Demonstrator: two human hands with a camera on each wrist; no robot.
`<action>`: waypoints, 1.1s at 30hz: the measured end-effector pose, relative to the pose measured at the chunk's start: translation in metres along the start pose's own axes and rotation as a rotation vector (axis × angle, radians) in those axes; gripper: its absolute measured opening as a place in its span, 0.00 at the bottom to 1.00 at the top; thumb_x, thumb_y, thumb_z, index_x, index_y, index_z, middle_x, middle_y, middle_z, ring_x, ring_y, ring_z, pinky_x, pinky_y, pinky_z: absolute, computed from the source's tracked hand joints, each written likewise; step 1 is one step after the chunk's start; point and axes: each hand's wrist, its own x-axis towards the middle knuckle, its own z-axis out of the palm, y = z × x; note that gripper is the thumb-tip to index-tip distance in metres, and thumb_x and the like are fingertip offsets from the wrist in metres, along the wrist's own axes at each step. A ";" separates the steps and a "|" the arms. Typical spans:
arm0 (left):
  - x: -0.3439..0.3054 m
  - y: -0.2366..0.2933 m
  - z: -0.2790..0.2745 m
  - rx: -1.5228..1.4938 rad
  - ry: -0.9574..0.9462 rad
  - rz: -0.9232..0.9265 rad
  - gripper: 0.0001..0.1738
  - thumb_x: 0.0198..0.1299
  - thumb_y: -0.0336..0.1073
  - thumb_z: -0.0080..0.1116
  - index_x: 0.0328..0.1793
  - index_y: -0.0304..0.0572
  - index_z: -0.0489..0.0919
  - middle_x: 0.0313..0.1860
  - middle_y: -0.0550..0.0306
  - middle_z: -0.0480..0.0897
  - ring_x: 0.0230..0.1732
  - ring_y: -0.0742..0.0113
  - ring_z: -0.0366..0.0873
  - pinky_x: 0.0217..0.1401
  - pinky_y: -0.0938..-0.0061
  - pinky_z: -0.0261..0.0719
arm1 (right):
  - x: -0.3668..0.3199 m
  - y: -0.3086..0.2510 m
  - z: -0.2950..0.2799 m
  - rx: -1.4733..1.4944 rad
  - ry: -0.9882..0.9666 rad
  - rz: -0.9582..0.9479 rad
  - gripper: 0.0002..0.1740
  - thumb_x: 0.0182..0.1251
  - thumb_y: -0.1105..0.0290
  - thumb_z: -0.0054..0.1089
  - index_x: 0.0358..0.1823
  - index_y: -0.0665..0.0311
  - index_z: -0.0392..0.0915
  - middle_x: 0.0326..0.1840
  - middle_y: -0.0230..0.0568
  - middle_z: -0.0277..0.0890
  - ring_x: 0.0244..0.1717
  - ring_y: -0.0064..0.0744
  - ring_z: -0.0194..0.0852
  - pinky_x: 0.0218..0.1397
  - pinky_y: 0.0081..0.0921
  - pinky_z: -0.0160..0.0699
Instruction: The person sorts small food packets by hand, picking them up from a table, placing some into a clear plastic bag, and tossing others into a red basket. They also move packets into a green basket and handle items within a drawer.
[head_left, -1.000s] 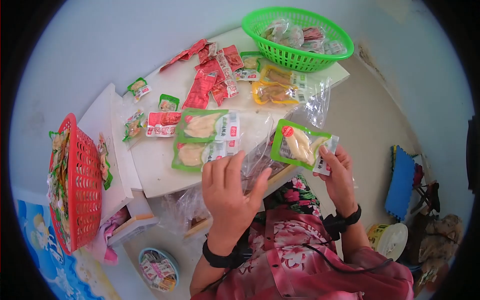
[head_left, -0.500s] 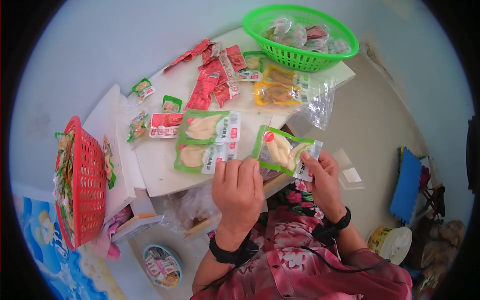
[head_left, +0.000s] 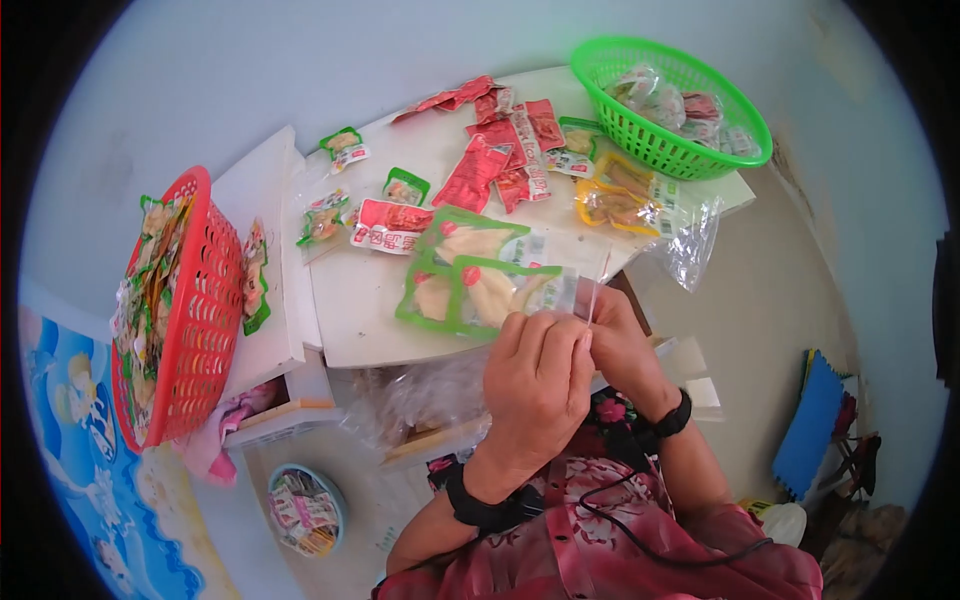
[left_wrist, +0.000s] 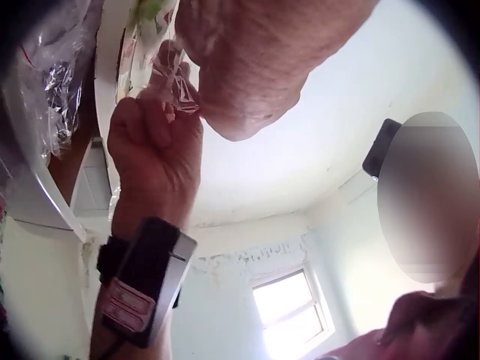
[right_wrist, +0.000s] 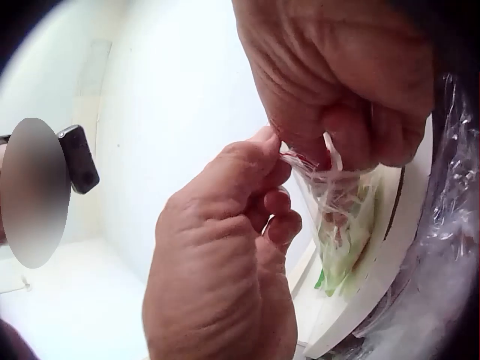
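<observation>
Your left hand [head_left: 535, 375] and right hand [head_left: 622, 345] pinch the bag [right_wrist: 330, 187] holding a pouch [head_left: 495, 290]; packets [head_left: 500, 165] lie beyond, more fill the green basket [head_left: 600, 65] and red basket [head_left: 200, 290].

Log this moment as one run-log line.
left hand: pinches clear bag | right hand: pinches clear bag | green packet: inside bag, at near edge of table

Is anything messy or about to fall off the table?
Yes. A clear plastic bag droops over the table's right edge, beside the yellow packets. The red basket on the left seems tipped up on its side, though the lens may exaggerate that.
</observation>
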 end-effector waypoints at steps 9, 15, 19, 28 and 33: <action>-0.007 -0.009 -0.015 -0.151 -0.005 -0.093 0.08 0.59 0.22 0.65 0.42 0.38 0.79 0.36 0.51 0.81 0.35 0.49 0.76 0.37 0.59 0.74 | 0.021 -0.016 -0.002 -0.349 -0.209 0.034 0.15 0.73 0.63 0.66 0.45 0.71 0.85 0.33 0.37 0.81 0.37 0.17 0.72 0.41 0.26 0.76; -0.007 -0.013 -0.010 -0.280 0.040 -0.045 0.07 0.60 0.22 0.65 0.42 0.38 0.79 0.35 0.52 0.80 0.34 0.51 0.76 0.37 0.60 0.74 | 0.030 -0.017 -0.002 -0.584 -0.302 -0.080 0.17 0.72 0.62 0.66 0.38 0.73 0.84 0.25 0.45 0.77 0.31 0.20 0.66 0.34 0.32 0.71; -0.004 -0.015 -0.013 -0.293 -0.010 -0.054 0.07 0.60 0.22 0.65 0.42 0.38 0.79 0.34 0.51 0.79 0.35 0.51 0.76 0.37 0.61 0.74 | 0.047 -0.006 0.003 -0.591 -0.378 -0.115 0.11 0.70 0.67 0.66 0.38 0.70 0.84 0.27 0.42 0.78 0.31 0.20 0.69 0.35 0.31 0.72; -0.009 -0.021 -0.008 -0.382 -0.034 -0.118 0.06 0.62 0.22 0.65 0.43 0.37 0.80 0.34 0.54 0.81 0.32 0.60 0.75 0.31 0.69 0.72 | 0.031 -0.009 0.000 -0.577 -0.322 -0.110 0.11 0.71 0.69 0.66 0.47 0.69 0.85 0.36 0.39 0.85 0.38 0.24 0.80 0.43 0.30 0.79; -0.009 -0.022 -0.011 -0.297 -0.115 -0.140 0.07 0.62 0.22 0.65 0.45 0.38 0.81 0.37 0.51 0.82 0.36 0.56 0.78 0.36 0.66 0.75 | 0.001 -0.003 -0.011 -0.329 -0.048 -0.012 0.14 0.80 0.63 0.59 0.56 0.63 0.86 0.43 0.40 0.87 0.41 0.26 0.83 0.47 0.27 0.85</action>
